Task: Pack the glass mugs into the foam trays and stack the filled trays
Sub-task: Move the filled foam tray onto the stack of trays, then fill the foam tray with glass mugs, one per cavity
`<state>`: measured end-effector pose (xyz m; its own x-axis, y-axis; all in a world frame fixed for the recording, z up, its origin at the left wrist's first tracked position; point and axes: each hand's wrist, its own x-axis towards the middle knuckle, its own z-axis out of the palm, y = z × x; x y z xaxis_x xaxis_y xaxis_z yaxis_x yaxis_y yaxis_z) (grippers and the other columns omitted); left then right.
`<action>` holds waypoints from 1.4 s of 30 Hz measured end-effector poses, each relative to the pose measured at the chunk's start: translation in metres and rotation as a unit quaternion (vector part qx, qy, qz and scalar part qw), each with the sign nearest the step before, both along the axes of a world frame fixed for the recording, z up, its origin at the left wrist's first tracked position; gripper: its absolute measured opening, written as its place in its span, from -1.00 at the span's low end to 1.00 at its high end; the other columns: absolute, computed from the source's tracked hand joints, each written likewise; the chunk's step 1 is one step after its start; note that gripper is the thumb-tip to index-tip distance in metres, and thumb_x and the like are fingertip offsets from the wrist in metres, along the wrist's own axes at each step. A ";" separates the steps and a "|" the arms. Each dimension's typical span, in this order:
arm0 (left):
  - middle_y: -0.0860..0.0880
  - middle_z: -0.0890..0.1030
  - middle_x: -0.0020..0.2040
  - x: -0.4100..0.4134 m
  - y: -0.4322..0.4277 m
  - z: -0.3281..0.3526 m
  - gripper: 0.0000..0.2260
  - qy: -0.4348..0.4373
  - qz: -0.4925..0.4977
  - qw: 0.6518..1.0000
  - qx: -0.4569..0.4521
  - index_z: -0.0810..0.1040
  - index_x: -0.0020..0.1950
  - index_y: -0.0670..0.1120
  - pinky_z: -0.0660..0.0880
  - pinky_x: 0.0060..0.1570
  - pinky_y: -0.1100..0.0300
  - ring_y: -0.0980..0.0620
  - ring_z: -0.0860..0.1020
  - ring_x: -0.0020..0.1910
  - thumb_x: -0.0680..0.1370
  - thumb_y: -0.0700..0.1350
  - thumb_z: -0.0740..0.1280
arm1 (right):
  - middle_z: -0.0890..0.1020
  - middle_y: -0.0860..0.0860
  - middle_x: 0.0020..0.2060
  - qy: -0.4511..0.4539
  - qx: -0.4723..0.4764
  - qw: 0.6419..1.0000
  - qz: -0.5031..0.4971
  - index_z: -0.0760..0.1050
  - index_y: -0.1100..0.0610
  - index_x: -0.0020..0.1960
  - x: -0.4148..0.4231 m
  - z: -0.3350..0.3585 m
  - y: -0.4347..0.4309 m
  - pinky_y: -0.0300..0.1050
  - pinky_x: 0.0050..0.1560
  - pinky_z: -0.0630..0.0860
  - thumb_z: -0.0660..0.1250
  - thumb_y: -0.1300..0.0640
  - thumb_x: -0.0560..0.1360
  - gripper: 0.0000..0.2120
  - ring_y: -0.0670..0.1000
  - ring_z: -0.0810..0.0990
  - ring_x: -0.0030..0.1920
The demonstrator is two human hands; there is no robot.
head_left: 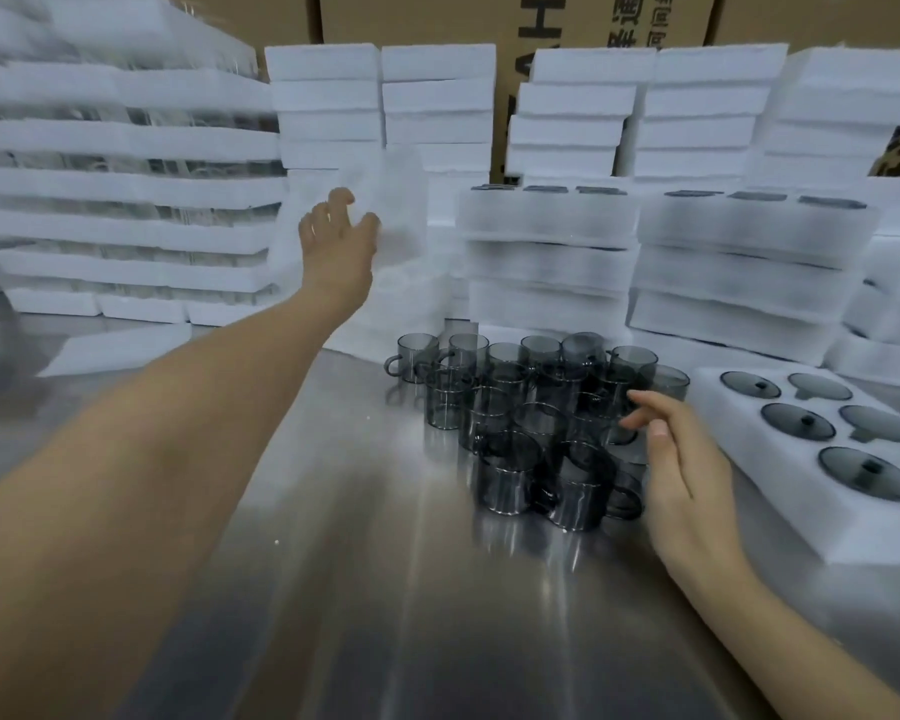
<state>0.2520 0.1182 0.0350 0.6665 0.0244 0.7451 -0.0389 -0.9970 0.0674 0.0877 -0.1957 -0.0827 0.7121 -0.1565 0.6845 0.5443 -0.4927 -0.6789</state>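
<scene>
Seemingly after a white foam tray [392, 220], your left grip [336, 236] spreads; your right grip [679, 459] hangs loose by grey glass mugs [507, 472].

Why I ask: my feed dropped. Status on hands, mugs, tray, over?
Left hand at blurred foam tray, grip unclear. Right hand open over glass mugs, loose on table. Tray of lids close beside it.
</scene>
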 end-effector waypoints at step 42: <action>0.21 0.29 0.44 -0.289 -0.162 -0.064 -0.66 0.384 -0.411 0.821 0.100 0.35 0.39 0.15 0.34 0.21 0.01 -0.05 0.46 0.15 0.62 -0.07 0.18 | 0.57 0.12 0.00 0.116 -0.118 0.986 -0.011 0.49 0.10 -0.11 -0.014 0.012 -0.054 -0.10 0.03 0.48 0.25 0.22 0.57 -0.89 0.08 0.56 -0.03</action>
<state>-0.0372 -0.0434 -0.0291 0.6710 -0.7408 0.0314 -0.7270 -0.6490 0.2243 0.0739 -0.2499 -0.0709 0.8518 -0.0299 0.5230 0.3755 -0.6612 -0.6494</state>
